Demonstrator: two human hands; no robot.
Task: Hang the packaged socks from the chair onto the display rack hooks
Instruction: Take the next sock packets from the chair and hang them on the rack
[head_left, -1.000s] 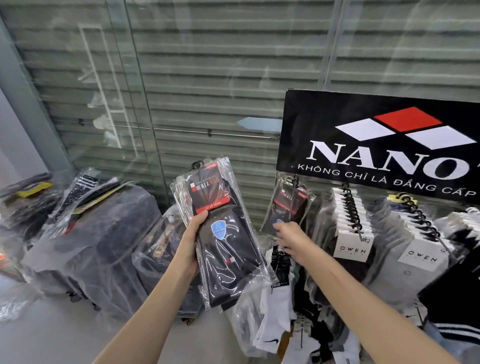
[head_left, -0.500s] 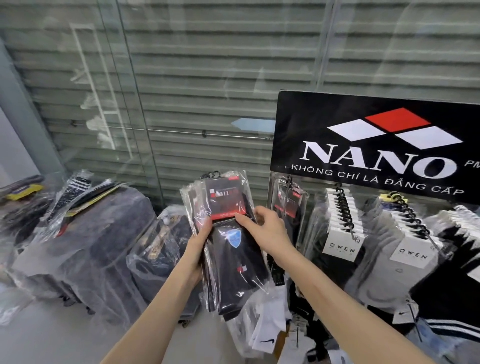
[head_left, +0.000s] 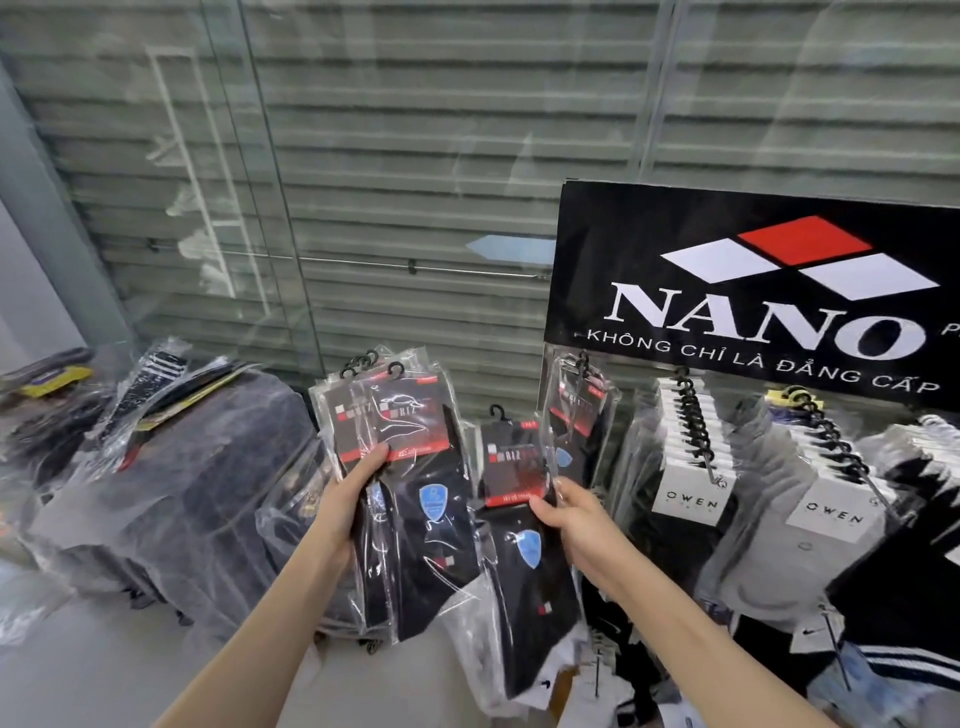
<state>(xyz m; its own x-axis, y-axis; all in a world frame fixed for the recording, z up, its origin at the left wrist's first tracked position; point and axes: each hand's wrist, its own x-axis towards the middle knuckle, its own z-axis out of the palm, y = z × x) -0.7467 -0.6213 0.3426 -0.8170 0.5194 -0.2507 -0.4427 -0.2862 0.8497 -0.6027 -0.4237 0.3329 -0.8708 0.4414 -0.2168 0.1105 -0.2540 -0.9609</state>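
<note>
at the far left, loose sock packs (head_left: 156, 395) lie along the top edge of the plastic-covered chair (head_left: 208, 493), waiting their turn. just right of the chair, the left hand (head_left: 353, 499) grips the stack of packaged socks (head_left: 415, 457) upright, thumb across the front and fingers curled behind, the black hanger hooks fanned out at the top.

the change sits between the stack and the rack. half a second ago the right hand lay on the face of the stack; a second ago it was up at the rack's left edge, against the pack hanging there. now the right hand (head_left: 576, 519) pinches a single pack (head_left: 511, 478) by its right edge, pulled clear of the stack and held apart from it, its own hanger hook (head_left: 497, 413) pointing up. so one more pack has been peeled off and is on its way - the hanging cycle seems to be repeating.

further right, the hung pack (head_left: 574, 415) dangles at the left edge of the display rack (head_left: 623, 234), close beside the single pack's upper corner. the view has also swung a little, so the rack's black header sits further right than before. rows of white-carded socks (head_left: 685, 467) fill the next hooks - untouched. the next move likely calls for threading the small hanger onto that left hook.
</note>
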